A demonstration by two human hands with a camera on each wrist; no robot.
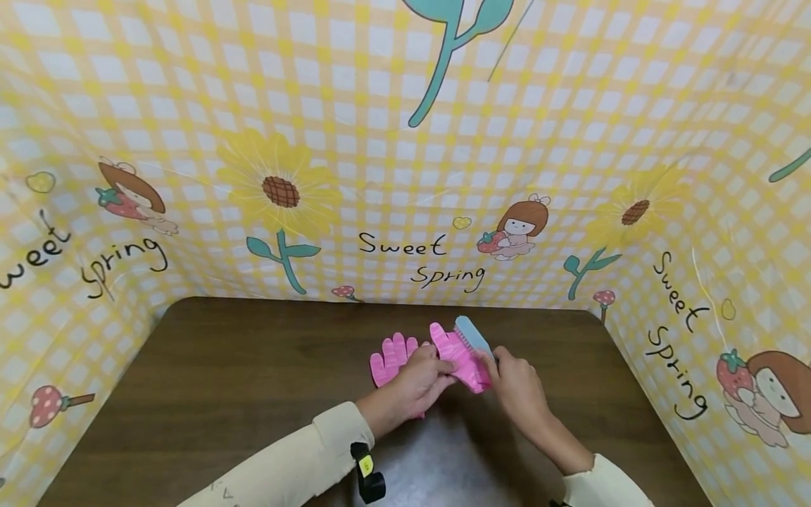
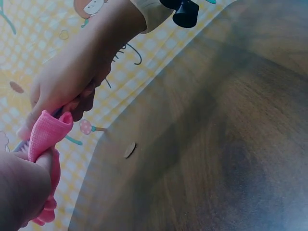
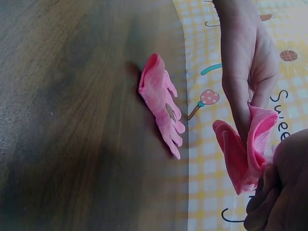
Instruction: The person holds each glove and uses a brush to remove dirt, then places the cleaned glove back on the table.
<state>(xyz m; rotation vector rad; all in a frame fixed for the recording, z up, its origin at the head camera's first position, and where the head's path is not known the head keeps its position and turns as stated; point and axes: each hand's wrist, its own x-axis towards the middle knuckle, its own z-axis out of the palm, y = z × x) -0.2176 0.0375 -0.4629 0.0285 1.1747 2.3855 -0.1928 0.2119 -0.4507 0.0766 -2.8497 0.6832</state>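
Observation:
My left hand (image 1: 415, 384) pinches a pink knit glove (image 1: 451, 352) between thumb and fingers, off the table. My right hand (image 1: 521, 387) grips the handle of a light blue brush (image 1: 472, 334), whose bristles lie against the glove's upper side. Seen from the left wrist, the glove's cuff (image 2: 50, 130) is folded and gapes, with the right hand (image 2: 67, 82) just behind it. A second pink glove (image 3: 161, 96) lies on the table by the left hand, fingers spread; in the head view my left hand partly covers it.
The dark wooden table (image 1: 253, 366) has a yellow checked cloth (image 1: 380, 176) standing round its back and sides, printed with flowers and lettering. A black device (image 1: 369, 479) is strapped at my left sleeve.

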